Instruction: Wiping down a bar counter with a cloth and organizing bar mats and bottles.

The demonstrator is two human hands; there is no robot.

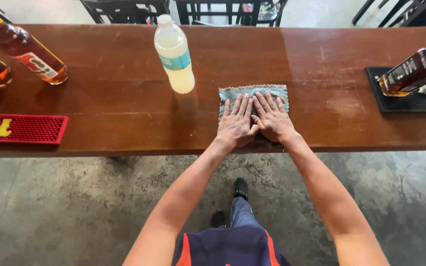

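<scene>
Pressing flat, fingers spread and gripping nothing, the left hand (236,127) and right hand (273,120) pin a blue cloth (254,93) to the wooden counter (124,103) beside a plastic bottle (175,55), wiping seemingly barely begun.

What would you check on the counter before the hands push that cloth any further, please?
1. Both hands flat on cloth: left hand and right hand lie side by side on the blue-grey cloth: ok.
2. Cloth flat on wooden counter: ok.
3. Plastic bottle close on the cloth's left: not ok.
4. Bottle cap sealed: cannot tell.
5. Black mat with liquor bottle well clear: ok.
</scene>
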